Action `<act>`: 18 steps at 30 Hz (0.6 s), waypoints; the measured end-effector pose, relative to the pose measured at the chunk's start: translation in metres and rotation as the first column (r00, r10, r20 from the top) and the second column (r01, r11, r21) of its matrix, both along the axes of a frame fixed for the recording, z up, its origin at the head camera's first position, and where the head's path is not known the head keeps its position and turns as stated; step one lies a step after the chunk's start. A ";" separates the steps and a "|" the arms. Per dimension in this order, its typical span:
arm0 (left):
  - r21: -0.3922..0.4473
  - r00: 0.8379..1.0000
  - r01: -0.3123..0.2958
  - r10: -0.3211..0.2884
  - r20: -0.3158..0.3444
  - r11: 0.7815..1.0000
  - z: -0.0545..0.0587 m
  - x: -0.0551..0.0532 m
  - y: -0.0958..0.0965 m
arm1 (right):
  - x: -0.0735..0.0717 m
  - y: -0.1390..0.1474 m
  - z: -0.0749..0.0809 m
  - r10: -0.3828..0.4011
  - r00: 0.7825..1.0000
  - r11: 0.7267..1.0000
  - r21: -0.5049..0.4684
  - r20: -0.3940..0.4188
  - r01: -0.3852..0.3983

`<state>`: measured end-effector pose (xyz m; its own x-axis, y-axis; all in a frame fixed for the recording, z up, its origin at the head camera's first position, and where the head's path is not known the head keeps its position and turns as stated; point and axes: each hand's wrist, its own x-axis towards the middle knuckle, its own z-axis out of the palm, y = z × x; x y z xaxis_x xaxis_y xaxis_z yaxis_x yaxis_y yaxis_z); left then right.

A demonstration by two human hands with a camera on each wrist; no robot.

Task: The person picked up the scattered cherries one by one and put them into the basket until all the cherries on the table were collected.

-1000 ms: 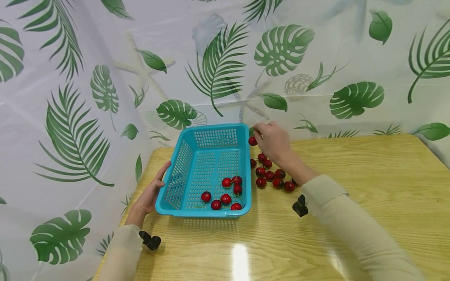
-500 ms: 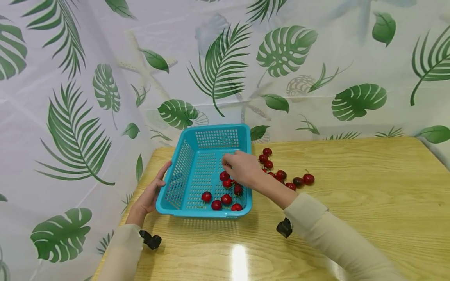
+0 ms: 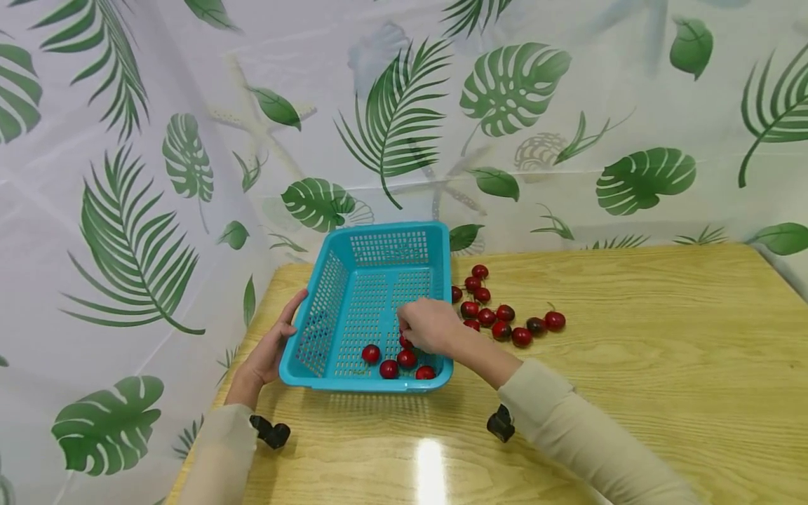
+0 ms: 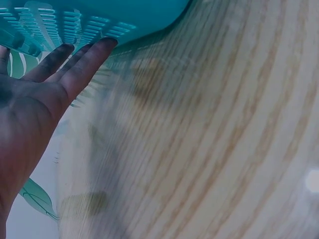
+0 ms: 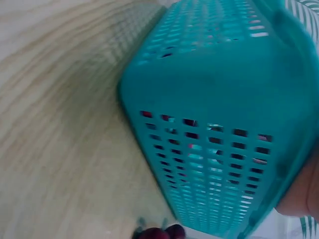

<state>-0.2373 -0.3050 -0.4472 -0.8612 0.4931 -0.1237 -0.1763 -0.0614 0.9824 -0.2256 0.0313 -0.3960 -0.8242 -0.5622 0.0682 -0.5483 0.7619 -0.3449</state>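
A blue plastic basket [image 3: 303,382] stands on the table with several red cherries [image 3: 388,369] in its near part. My left hand [image 3: 268,354] rests against the basket's left side, fingers straight; the left wrist view shows its fingertips touching the perforated wall [image 4: 132,32]. My right hand [image 3: 432,326] reaches over the right rim into the basket. Its curled fingers point down and pinch a cherry [image 3: 405,341], partly covered by the hand. Other cherries beneath that hand are hidden. The right wrist view shows mostly the basket's outer wall [image 5: 209,89] and part of the hand [image 5: 299,196].
Several more cherries [image 3: 486,317] lie loose on the wooden table [image 3: 663,351] just right of the basket. A white cloth with green leaves [image 3: 536,175] hangs behind the table and along its left side. A black wrist camera [image 3: 501,423] sits under the right sleeve.
My right hand has carried a cherry from the table beyond the right rim into the basket, then lowered toward the near cherries. The left hand and the basket stay in place.
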 end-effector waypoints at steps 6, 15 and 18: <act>0.002 1.000 -0.002 0.002 -0.017 1.000 0.001 0.001 0.000 | 0.001 -0.001 -0.005 0.012 1.000 0.999 0.029 0.003 -0.012; -0.008 1.000 -0.007 0.006 -0.020 1.000 0.000 0.002 0.001 | 0.003 0.000 -0.006 0.004 1.000 0.999 0.035 -0.016 -0.003; -0.008 1.000 -0.004 0.003 -0.016 1.000 0.002 0.002 0.002 | 0.003 0.001 -0.009 0.004 0.999 1.000 -0.026 -0.038 -0.005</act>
<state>-0.2349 -0.3027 -0.4451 -0.8648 0.4890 -0.1140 -0.1603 -0.0537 0.9856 -0.2230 0.0328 -0.4047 -0.8183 -0.5634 0.1140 -0.5645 0.7503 -0.3441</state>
